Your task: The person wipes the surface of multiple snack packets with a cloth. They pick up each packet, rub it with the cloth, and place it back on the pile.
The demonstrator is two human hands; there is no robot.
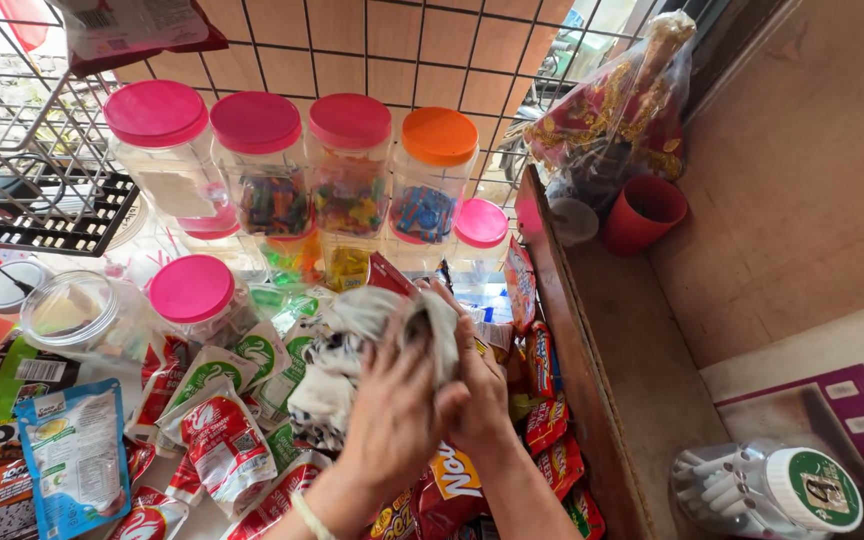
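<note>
Both of my hands meet over a counter heaped with snack packets (222, 440). My left hand (392, 412), with a pale band on its wrist, grips a crumpled white and grey cloth with dark markings (337, 355). My right hand (479, 388) closes on the same cloth from the right, its fingers tucked under a fold. The cloth hangs just above the packets, in front of a row of clear plastic jars.
Candy jars with pink lids (256, 123) and an orange lid (439, 136) stand against a wire grid (392, 60). An open jar (74, 310) sits left. A wooden ledge (572, 350) borders the right, with a red cup (644, 212) and a clear green-lidded jar lying on its side (767, 488) beyond.
</note>
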